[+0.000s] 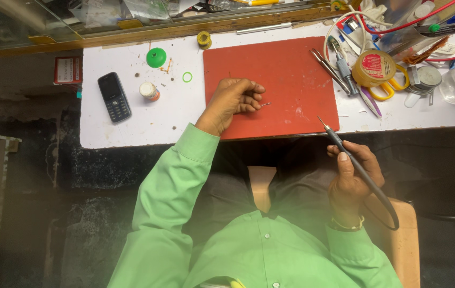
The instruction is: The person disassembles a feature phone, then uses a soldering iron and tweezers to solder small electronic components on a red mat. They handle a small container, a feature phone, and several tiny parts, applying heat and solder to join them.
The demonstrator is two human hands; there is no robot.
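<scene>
My left hand rests on a red mat, its fingers curled and pinching a tiny metal part at the fingertips. My right hand hovers below the table edge, over my lap, gripping a black soldering iron like a pen. The iron's thin tip points up and left toward the mat's lower right corner. Its black cable loops down past my wrist.
On the white tabletop lie a black phone, a small white jar, a green cap and a green ring. Right of the mat sit tweezers, a tape roll, yellow scissors and wires.
</scene>
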